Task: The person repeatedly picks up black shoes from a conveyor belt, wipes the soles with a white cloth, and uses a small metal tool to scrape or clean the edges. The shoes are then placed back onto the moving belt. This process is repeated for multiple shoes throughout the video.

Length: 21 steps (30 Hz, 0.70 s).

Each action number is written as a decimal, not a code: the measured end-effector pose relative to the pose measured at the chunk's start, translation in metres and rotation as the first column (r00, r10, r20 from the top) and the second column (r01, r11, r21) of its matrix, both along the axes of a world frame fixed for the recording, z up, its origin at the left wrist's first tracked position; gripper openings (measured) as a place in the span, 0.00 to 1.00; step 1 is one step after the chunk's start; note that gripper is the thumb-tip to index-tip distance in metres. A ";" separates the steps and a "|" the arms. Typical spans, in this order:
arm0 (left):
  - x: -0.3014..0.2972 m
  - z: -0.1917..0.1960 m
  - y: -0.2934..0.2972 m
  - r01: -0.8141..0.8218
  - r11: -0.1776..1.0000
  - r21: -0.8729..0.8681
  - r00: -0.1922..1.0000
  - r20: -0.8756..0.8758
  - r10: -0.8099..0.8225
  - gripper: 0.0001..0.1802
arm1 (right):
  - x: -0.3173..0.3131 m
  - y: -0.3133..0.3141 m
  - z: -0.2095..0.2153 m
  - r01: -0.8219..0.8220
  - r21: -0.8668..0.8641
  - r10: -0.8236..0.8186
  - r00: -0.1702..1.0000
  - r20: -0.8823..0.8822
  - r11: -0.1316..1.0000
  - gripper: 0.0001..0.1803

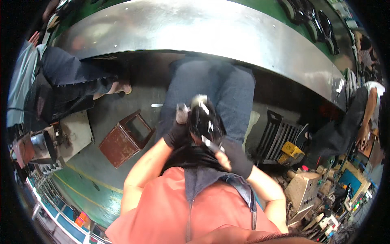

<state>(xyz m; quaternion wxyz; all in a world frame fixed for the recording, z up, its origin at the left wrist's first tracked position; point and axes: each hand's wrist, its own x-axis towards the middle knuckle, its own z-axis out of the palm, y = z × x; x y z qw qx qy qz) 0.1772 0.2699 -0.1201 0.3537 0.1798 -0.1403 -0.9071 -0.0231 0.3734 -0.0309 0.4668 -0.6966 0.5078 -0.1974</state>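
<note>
A glossy black shoe is held over my lap, its shiny surface reflecting the light. My left hand, in a black fingerless glove, grips it along its left side; the fingertips look wrapped in something pale grey. Closed at the near right end of the shoe is my right hand, gloved the same way. A pale grey strip shows at its fingers; whether that is a finger wrap or a thing held, I cannot make out. The shoe's underside and opening are hidden.
Ahead runs a shiny metal bench edge beside a green belt carrying several black shoes. A brown metal stool lies at left. At right stand a slatted black rack, a yellow block and machinery. People sit on both sides.
</note>
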 end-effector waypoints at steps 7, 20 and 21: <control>-0.056 -0.010 -0.019 0.364 0.618 -0.697 0.275 0.714 0.644 0.28 | -0.023 -0.073 -0.025 0.426 0.743 -0.713 0.695 0.097 0.516 0.28; -0.024 -0.003 0.000 0.422 0.666 -0.615 0.414 0.784 0.462 0.22 | -0.070 -0.075 -0.036 0.256 0.463 -0.404 0.879 0.253 0.848 0.26; -0.020 0.001 -0.005 0.469 0.611 -0.638 0.398 0.770 0.499 0.22 | -0.066 -0.074 -0.031 0.261 0.470 -0.408 0.879 0.245 0.843 0.26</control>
